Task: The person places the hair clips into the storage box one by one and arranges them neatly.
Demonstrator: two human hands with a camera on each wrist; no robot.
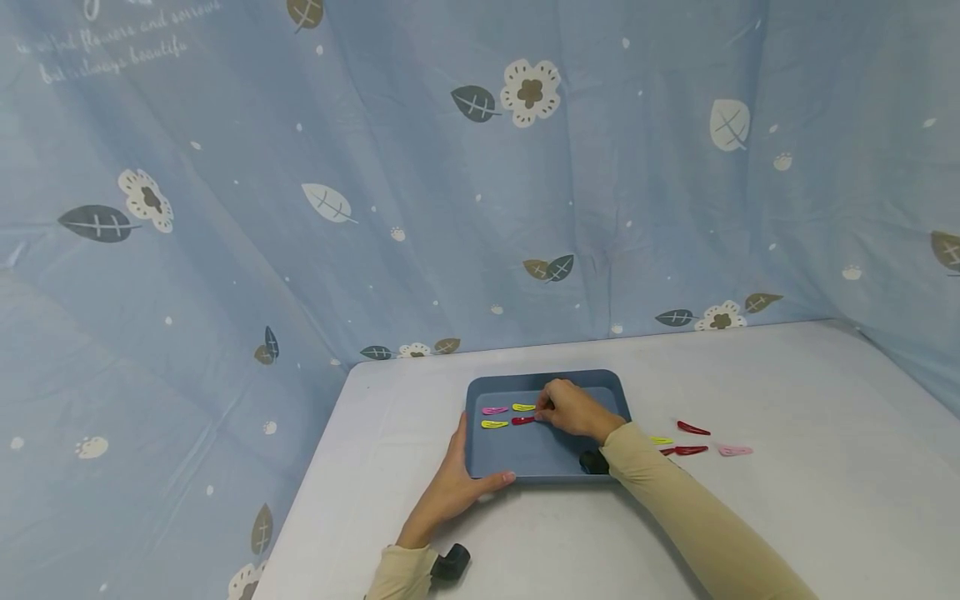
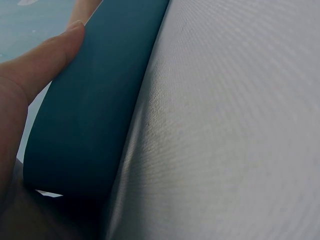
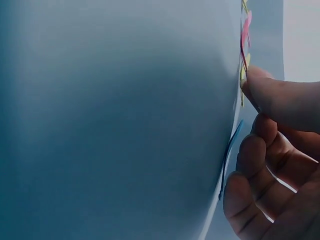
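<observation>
My right hand (image 1: 573,408) reaches over a blue-grey tray (image 1: 517,462) and pinches the end of a red snap hair clip (image 1: 522,421) between thumb and index finger. The clip lies low over the tray floor, below a yellow hair clip (image 1: 523,407). To its left lie a pink clip (image 1: 494,410) and another yellow clip (image 1: 494,424). In the right wrist view, a blue clip (image 3: 230,160) lies by the curled lower fingers; the hand hides it in the head view. My left hand (image 1: 448,487) holds the tray's near left corner, thumb at the front rim, fingers along the left side.
Right of the tray, on the white table (image 1: 825,517), several loose clips lie: a dark red clip (image 1: 693,428), a red clip (image 1: 691,450), a pale pink clip (image 1: 734,450) and a yellow clip (image 1: 662,440). A patterned blue curtain (image 1: 420,208) hangs behind and at the left.
</observation>
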